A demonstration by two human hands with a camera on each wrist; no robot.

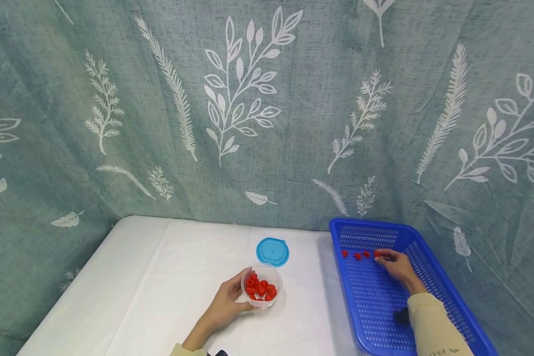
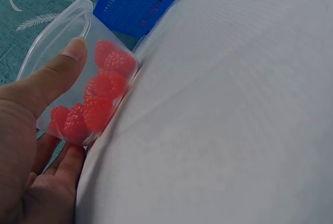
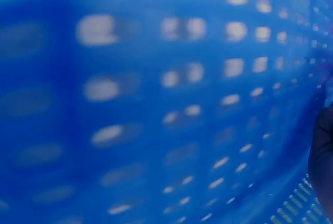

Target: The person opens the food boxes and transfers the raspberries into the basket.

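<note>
My left hand (image 1: 227, 301) holds a clear plastic tub (image 2: 52, 47) on the white table, thumb on one side and fingers on the other. Several red raspberries (image 1: 261, 289) lie inside the tub. Over in the blue basket (image 1: 350, 301), my right hand (image 1: 399, 271) pinches a raspberry (image 1: 377, 253) between thumb and fingers, low at the basket's far end. To its left, 3 more raspberries (image 1: 358, 256) sit in a row on the basket floor. The right wrist view shows mostly blurred basket wall, with only a dark edge of the hand (image 3: 322, 161).
A round blue lid (image 1: 272, 251) lies on the white table (image 1: 182, 262) just behind the tub. The basket's raised walls surround my right hand. A green leaf-patterned curtain (image 1: 285, 188) hangs behind the table's back edge.
</note>
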